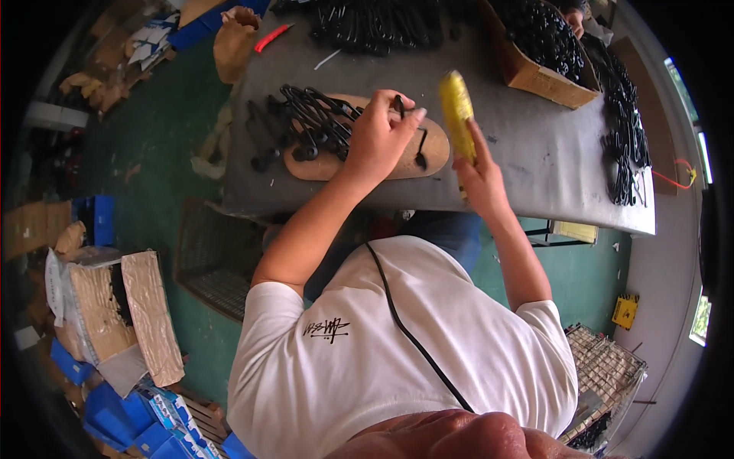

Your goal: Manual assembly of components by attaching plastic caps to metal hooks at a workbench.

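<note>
My left hand is closed in a pinch on a small black bent rod, held above a tan oval board. Another black bent piece lies on the board just right of that hand. To the left, a pile of black bent rods with knobbed ends rests partly on the board and partly on the table. My right hand grips a long, shiny yellow object with rounded ends, raised right of the board. Its exact kind is unclear.
The grey table carries a cardboard box of black parts and a heap of black rods. More black pieces lie along its right side. Red-handled pliers lie far left. A wire crate stands below, and another person's hand shows behind the box.
</note>
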A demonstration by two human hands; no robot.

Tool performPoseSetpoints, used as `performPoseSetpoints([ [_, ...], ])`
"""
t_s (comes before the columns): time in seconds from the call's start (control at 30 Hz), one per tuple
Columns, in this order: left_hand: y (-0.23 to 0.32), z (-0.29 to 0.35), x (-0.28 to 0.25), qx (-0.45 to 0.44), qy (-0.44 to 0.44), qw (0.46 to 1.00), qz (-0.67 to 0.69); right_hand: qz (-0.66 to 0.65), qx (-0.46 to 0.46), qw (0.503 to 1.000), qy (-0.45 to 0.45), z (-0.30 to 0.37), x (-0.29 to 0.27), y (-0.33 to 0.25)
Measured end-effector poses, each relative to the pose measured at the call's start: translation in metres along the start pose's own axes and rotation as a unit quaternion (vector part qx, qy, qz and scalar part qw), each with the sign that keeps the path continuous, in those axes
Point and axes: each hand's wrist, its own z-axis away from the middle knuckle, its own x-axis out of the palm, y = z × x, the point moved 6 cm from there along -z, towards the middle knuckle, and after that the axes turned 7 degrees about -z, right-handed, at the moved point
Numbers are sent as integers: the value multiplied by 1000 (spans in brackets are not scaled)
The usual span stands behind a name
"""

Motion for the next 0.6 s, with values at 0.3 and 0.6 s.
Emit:
performPoseSetpoints([
  [0.3, 32, 2, 20, 121, -8, 987, -104, 56, -108, 989, 82, 25, -4, -25],
  [0.6, 11, 0, 5, 96, 68, 993, -9, 185, 2, 983, -18, -10, -24, 36],
])
